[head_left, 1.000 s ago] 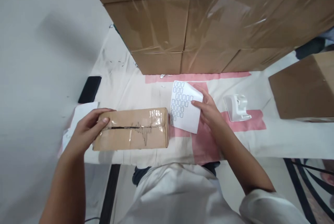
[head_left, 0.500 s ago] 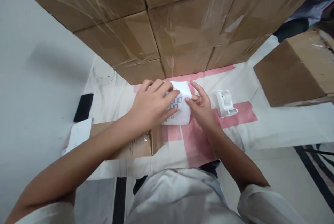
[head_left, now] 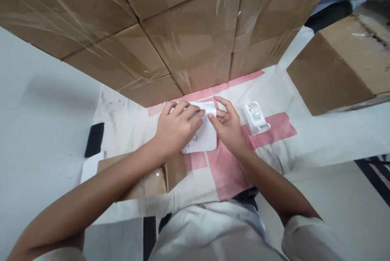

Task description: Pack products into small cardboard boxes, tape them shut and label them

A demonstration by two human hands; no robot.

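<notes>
A white sheet with rows of small blue-outlined boxes (head_left: 204, 141) lies on the cloth-covered table, close to the wall of cartons. My left hand (head_left: 178, 125) reaches over its left part, fingers bent and the tips brought together at its printed face. That hand hides much of the printing. At the upper right edge, my right hand (head_left: 227, 127) pinches the sheet between thumb and bent finger, its index finger raised. A white tape dispenser (head_left: 255, 118) stands just right of my right hand.
Stacked, taped cartons (head_left: 189, 50) rise behind the sheet. A small carton (head_left: 175, 171) lies under my left forearm, near a black phone-like object (head_left: 94, 139) and white paper (head_left: 91, 165). A larger carton (head_left: 329, 74) sits at right. Pink strips (head_left: 225, 175) mark the cloth.
My left fingers have drawn closer together over the sheet, and its thumb no longer stands apart. My right hand keeps its pinch. The whole view has shifted and turned slightly.
</notes>
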